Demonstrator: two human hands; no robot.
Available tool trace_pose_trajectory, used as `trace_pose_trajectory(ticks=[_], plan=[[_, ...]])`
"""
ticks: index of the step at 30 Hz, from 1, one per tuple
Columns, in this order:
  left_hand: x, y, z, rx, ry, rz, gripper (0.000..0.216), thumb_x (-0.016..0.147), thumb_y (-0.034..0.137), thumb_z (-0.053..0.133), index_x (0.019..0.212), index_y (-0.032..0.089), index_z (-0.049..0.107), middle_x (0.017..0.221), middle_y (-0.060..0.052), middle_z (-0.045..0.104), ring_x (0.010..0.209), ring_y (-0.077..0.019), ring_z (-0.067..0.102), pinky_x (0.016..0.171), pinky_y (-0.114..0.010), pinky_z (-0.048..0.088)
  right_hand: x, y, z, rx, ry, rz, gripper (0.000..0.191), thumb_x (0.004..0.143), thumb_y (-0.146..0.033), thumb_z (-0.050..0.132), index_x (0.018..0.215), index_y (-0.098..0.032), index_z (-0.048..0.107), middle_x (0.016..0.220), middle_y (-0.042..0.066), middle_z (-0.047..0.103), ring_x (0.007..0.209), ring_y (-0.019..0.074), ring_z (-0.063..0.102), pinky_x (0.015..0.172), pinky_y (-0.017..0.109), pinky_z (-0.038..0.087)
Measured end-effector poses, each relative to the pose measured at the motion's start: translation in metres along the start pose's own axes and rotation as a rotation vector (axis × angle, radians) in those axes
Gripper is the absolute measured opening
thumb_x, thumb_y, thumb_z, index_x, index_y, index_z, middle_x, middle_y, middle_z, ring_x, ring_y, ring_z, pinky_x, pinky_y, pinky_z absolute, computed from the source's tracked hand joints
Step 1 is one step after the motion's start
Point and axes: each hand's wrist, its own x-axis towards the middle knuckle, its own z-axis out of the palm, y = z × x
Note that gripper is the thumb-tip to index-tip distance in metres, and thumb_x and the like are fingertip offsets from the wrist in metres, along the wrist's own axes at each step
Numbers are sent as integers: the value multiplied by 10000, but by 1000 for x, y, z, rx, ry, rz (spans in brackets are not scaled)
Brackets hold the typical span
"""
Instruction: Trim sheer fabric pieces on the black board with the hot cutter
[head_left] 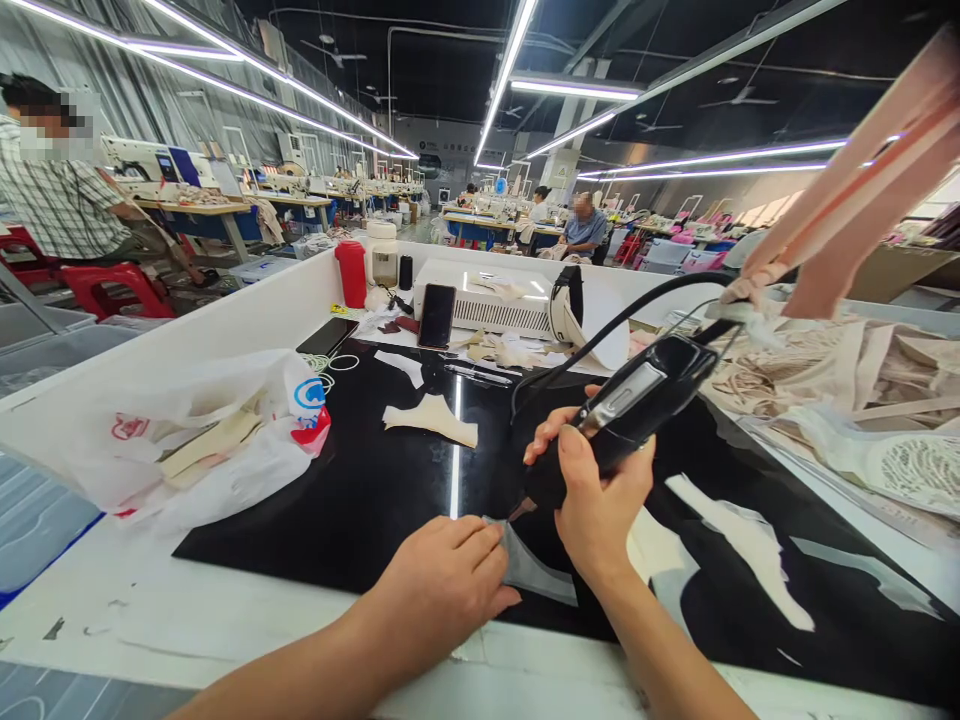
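My right hand [600, 490] is wrapped around a black corded hand tool [637, 395] with a silver strip along its body. Its thin pointed tip slants down to the left, close to my left fingertips. My left hand [446, 570] has its fingers curled together on the edge of a sheer whitish fabric piece [536, 570], which lies on the black board [360, 490]. How firmly the left fingers grip it is partly hidden. A cream fabric piece [431, 418] lies beyond my hands, and another cream piece [750, 545] is to the right.
A white plastic bag [202, 430] with cream pieces stands left. At the back are a phone [436, 316], a red cup [350, 273] and a white vented box [480, 300]. Beige fabric [862, 370] is heaped right. Pink strips [862, 190] hang by the tool's cable [600, 335].
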Motion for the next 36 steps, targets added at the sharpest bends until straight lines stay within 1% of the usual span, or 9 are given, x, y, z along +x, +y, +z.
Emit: trace_pose_trajectory(ticks=[4,10,18,20,24,26,30,32,36], plan=[[0,0,-1,-8,19,8,281,1027,395,626,1096,125,665,1140,-85,761,1049,-226,716,787,-357,596,0,0,1,-10,-3,-11,328,881,-323,745,1109,-300,511,821,-44,637,597,145,602,537,316,551],[1,0,-3,-18,57,12,275,1072,366,540,1050,127,674,1109,-71,771,1014,-227,726,765,-354,596,1,0,1,10,2,-15,297,881,-295,738,1077,-300,514,811,-48,640,593,144,598,535,316,552],[0,0,-1,-20,70,14,289,1086,354,505,1050,123,674,1103,-66,774,1008,-228,731,751,-360,594,0,0,3,22,24,8,255,892,-274,748,1046,-288,544,805,-53,659,588,135,600,535,300,550],[0,0,-2,-20,69,13,294,1087,356,503,1039,123,676,1101,-64,774,1004,-225,730,748,-360,594,1,0,4,51,18,13,266,898,-287,750,1068,-288,544,803,-55,656,590,133,599,543,299,551],[0,0,-2,-22,73,9,293,1082,361,516,1024,124,679,1093,-62,774,999,-219,729,749,-360,595,-1,-2,8,98,10,16,363,903,-306,748,1201,-290,540,806,-55,652,589,133,598,541,298,545],[0,0,-1,-21,69,12,291,1079,365,526,1031,123,679,1098,-64,774,1004,-218,728,743,-358,593,-2,-2,9,95,2,25,355,901,-314,750,1186,-287,540,810,-57,651,590,129,601,537,292,544],[-1,-1,1,-9,72,18,272,1064,369,563,1053,122,676,1112,-62,773,1021,-216,725,740,-354,590,-3,0,11,85,0,49,309,891,-337,766,1078,-281,526,808,-65,651,593,119,606,544,279,548],[-1,0,2,-6,55,15,259,1052,371,588,1047,127,673,1112,-60,771,1030,-215,723,741,-352,589,-3,1,10,88,0,44,325,889,-336,771,1102,-282,531,808,-65,656,593,120,608,548,281,548],[-1,1,1,-15,49,9,250,1038,376,615,1017,132,666,1098,-58,772,1021,-214,724,738,-344,585,-2,0,9,96,-9,30,379,899,-315,766,1211,-286,553,810,-63,659,603,127,612,556,290,546]])
